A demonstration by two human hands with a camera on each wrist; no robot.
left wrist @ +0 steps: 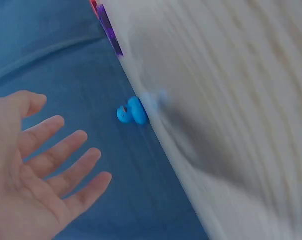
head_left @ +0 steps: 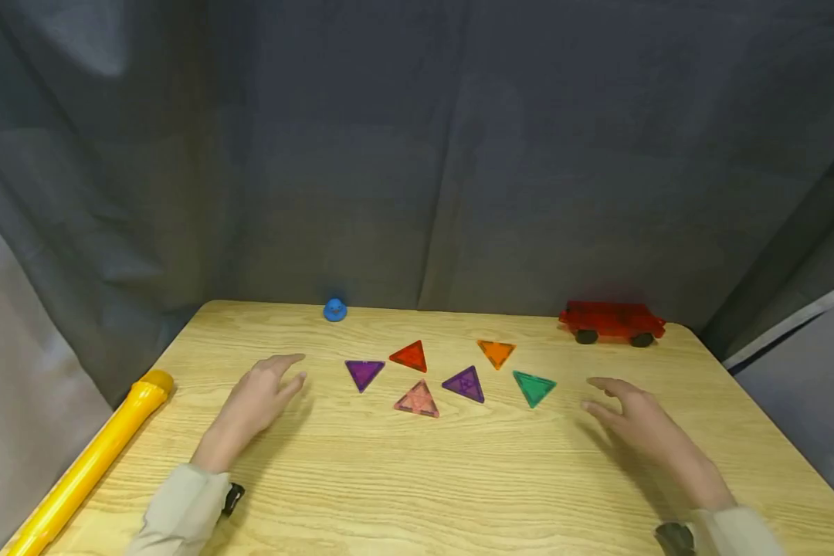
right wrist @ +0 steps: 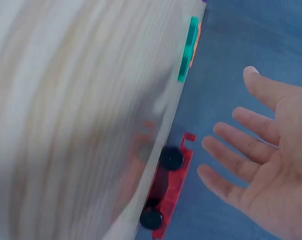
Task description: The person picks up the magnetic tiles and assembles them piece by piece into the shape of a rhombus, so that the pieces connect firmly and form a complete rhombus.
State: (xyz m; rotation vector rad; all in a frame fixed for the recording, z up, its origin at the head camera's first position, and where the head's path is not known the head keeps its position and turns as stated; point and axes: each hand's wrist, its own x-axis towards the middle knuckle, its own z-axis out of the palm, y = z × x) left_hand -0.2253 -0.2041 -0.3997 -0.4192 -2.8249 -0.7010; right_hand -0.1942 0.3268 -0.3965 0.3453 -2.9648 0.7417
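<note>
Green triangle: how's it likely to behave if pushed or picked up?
Crisp straight edges suggest the green triangle is stiff. Lying flat on the table, it'd probably slide rather than tip. Its thin profile suggests it's light, perhaps awkward to pinch.

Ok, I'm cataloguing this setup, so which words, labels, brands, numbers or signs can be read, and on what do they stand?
None can be read in any view.
Pink triangle: faint pattern, too small to make out.
Green triangle, red toy car, blue toy duck: no lettering visible.
Black wristband on the left: too small to tell.
</note>
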